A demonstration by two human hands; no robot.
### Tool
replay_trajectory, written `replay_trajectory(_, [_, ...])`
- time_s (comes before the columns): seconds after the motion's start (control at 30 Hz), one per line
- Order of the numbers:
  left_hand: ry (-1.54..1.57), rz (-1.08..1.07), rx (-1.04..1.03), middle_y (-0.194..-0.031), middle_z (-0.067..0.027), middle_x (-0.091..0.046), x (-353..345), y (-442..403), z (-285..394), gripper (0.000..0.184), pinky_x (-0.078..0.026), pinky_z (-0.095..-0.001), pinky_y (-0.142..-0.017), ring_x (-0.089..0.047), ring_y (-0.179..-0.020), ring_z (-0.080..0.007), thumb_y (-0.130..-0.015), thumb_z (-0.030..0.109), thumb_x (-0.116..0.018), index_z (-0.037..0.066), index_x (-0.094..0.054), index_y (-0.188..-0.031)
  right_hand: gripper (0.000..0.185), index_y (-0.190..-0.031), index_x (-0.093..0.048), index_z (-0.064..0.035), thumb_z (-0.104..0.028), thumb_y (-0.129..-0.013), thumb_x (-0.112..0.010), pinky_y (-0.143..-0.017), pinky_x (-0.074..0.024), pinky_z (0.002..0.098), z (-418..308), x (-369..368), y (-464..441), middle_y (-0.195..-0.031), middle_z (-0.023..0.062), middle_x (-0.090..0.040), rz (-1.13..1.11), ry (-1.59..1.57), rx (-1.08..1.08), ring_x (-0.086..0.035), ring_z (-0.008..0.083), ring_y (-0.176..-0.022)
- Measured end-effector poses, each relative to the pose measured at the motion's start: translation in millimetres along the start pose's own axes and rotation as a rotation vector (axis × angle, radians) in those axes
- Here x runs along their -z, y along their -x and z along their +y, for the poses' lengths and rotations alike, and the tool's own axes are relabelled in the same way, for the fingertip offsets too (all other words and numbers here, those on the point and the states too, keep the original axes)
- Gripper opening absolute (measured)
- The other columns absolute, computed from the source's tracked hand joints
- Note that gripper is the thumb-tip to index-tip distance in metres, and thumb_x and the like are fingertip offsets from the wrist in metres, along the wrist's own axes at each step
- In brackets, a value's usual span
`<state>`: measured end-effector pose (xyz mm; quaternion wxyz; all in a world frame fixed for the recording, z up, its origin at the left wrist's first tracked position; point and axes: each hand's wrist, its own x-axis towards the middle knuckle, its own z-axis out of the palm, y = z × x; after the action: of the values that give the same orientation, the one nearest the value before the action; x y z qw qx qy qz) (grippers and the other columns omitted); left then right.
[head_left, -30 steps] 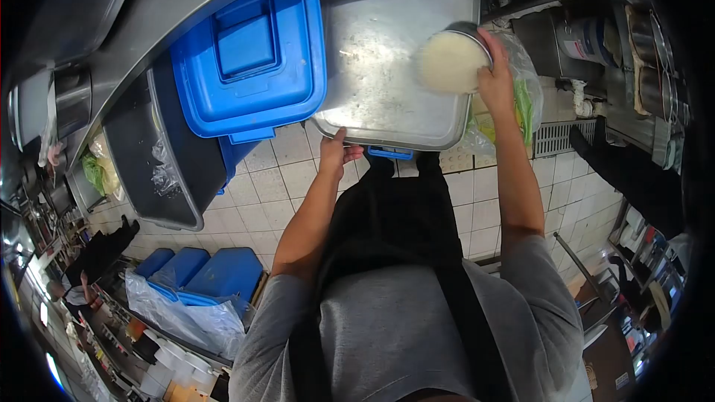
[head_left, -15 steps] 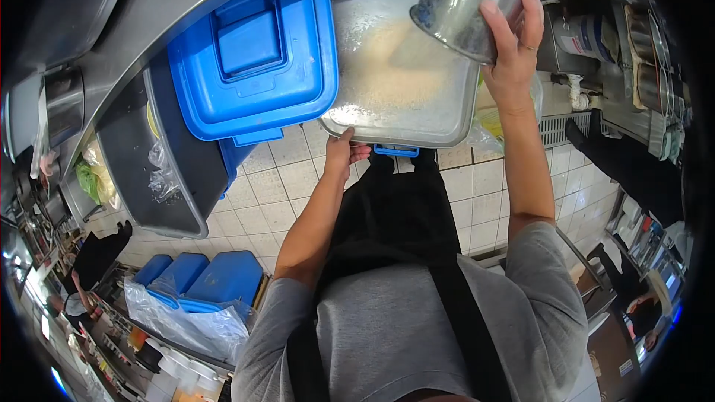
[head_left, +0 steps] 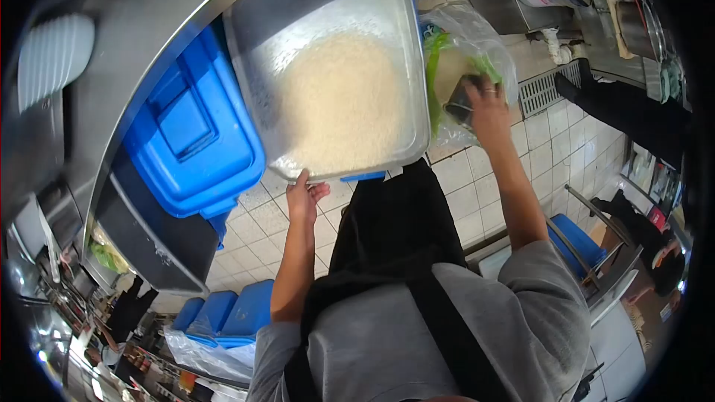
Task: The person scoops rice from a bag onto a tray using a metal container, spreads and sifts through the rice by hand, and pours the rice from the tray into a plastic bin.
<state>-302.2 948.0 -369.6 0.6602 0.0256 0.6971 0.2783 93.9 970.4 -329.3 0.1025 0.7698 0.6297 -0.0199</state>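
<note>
Two hands: right hand (head_left: 489, 115), fingers closed round a container (head_left: 459, 110), best kept level above the plastic bag (head_left: 503, 50); left hand (head_left: 301, 205), thumb steadying the grain-laden tray (head_left: 421, 104) ahead, finger pinch unclear.

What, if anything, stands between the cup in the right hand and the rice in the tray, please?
The green edge of the bag and the right rim of the tray lie between the cup and that rice; nothing else visible does.
</note>
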Motion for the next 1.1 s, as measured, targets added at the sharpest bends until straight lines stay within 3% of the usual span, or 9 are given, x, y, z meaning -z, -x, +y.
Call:
replay_trajectory(0.17, [-0.015,0.120,-0.099,-0.090,-0.0129,-0.058,-8,-1,-7,0.032,-0.048,-0.0331,-0.046,-0.056,-0.053,-0.0230,-0.084,0.019,-0.056,-0.002,-0.045,-0.106,0.042,-0.121,-0.049,-0.0208,-0.017,-0.079,-0.050,-0.082,-0.0444,0.0474,23,-188,-72,-0.124,0.0121,-0.045,-0.215,0.070,0.094,-0.043,0.0365,-0.113])
replay_trajectory(0.27, [-0.042,0.209,-0.194,-0.093,-0.0131,-0.057,-21,2,-7,0.029,-0.047,-0.0359,-0.047,-0.058,-0.066,-0.0245,-0.085,0.019,-0.053,-0.001,-0.046,-0.104,0.027,-0.106,-0.054,-0.0208,-0.016,-0.081,-0.047,-0.069,-0.0482,0.0412,33,-262,-111,-0.107,0.0111,-0.055,0.076,0.157,0.228,-0.056,0.0318,-0.094])
replay_trajectory(0.4, [-0.092,0.213,-0.231,-0.089,-0.0136,-0.057,-17,-5,-16,0.030,-0.047,-0.0353,-0.047,-0.058,-0.067,-0.0248,-0.086,0.021,-0.049,-0.002,-0.047,-0.106,0.019,-0.098,-0.055,-0.0132,-0.019,-0.083,-0.045,-0.070,-0.0477,0.0402,50,-282,-108,-0.090,0.0120,-0.059,-0.008,-0.760,-0.197,-0.059,0.0292,-0.080])
replay_trajectory(0.5, [0.044,0.214,-0.214,-0.088,-0.0135,-0.057,-20,-4,-18,0.032,-0.046,-0.0352,-0.047,-0.058,-0.065,-0.0248,-0.087,0.021,-0.047,-0.002,-0.045,-0.109,0.026,-0.104,-0.053,-0.0104,-0.026,-0.085,-0.044,-0.073,-0.0464,0.0408,35,-378,-101,-0.096,0.0146,-0.059,-0.268,0.024,-0.181,-0.058,0.0306,-0.087])
replay_trajectory(0.6, [0.059,0.256,-0.225,-0.087,-0.0134,-0.057,-19,-6,-19,0.032,-0.046,-0.0351,-0.046,-0.057,-0.063,-0.0248,-0.086,0.019,-0.048,-0.002,-0.044,-0.111,0.050,-0.112,-0.055,-0.0046,-0.039,-0.076,-0.059,-0.094,-0.0345,0.0351,-30,-398,-119,-0.120,0.0170,-0.049,-0.091,0.081,-0.830,-0.044,0.0314,-0.113])
replay_trajectory(0.73, [0.025,0.241,-0.228,-0.087,-0.0131,-0.057,-20,-3,-20,0.032,-0.044,-0.0341,-0.050,-0.055,-0.065,-0.0238,-0.087,0.022,-0.045,-0.002,-0.045,-0.109,0.055,-0.118,-0.048,-0.0010,-0.028,-0.072,-0.061,-0.094,-0.0348,0.0423,5,-465,-109,-0.120,0.0206,-0.046,-0.258,-0.828,-0.542,-0.043,0.0339,-0.111])
replay_trajectory(0.8, [-0.024,0.239,-0.215,-0.087,-0.0127,-0.056,-25,-1,-15,0.033,-0.042,-0.0330,-0.054,-0.054,-0.069,-0.0231,-0.088,0.025,-0.041,-0.001,-0.048,-0.106,0.054,-0.120,-0.046,-0.0009,-0.024,-0.073,-0.061,-0.090,-0.0387,0.0448,30,-476,-101,-0.116,0.0217,-0.048,-0.196,-1.027,-0.310,-0.049,0.0338,-0.105])
replay_trajectory(0.97, [0.014,0.139,-0.186,-0.092,-0.0127,-0.058,-15,-3,-15,0.031,-0.046,-0.0344,-0.048,-0.059,-0.069,-0.0242,-0.085,0.021,-0.051,0.000,-0.048,-0.107,0.046,-0.126,-0.041,-0.0093,-0.012,-0.080,-0.044,-0.064,-0.0539,0.0430,68,-396,-79,-0.107,0.0120,-0.051,-0.445,-1.471,-0.864,-0.055,0.0302,-0.091])
replay_trajectory(1.1, [-0.054,0.140,-0.224,-0.095,-0.0127,-0.058,-15,-2,-14,0.034,-0.048,-0.0353,-0.049,-0.059,-0.075,-0.0242,-0.086,0.024,-0.051,-0.001,-0.046,-0.109,0.043,-0.119,-0.045,-0.0045,-0.013,-0.077,-0.051,-0.065,-0.0548,0.0387,84,-291,-47,-0.103,0.0136,-0.053,-0.185,-1.684,-0.677,-0.059,0.0279,-0.083])
